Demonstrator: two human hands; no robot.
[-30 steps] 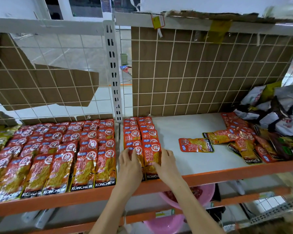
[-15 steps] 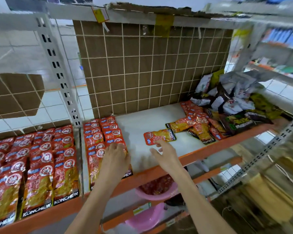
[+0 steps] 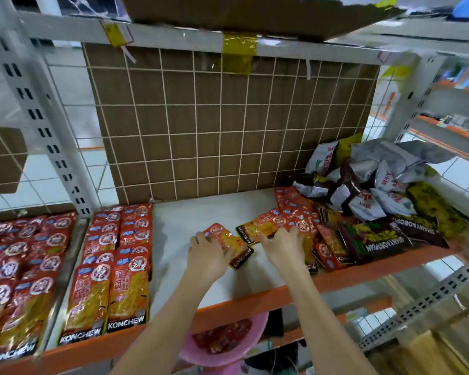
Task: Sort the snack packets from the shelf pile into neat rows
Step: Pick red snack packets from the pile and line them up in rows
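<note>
Packets fill the shelf in front of me. My left hand lies on a loose red-and-yellow packet on the white shelf board, fingers curled over its left edge and gripping it; the packet lies tilted, its black end toward the near right. My right hand rests on a second packet lying crosswise at the left edge of the pile, fingers spread and bent over it; whether it grips or only presses I cannot tell. Heaped red packets, with silver and dark bags behind, crowd the right end of the shelf. At the left, two neat rows run from near to far, packets overlapping, and more rows fill the next bay. A pink basin sits below the shelf.
</note>
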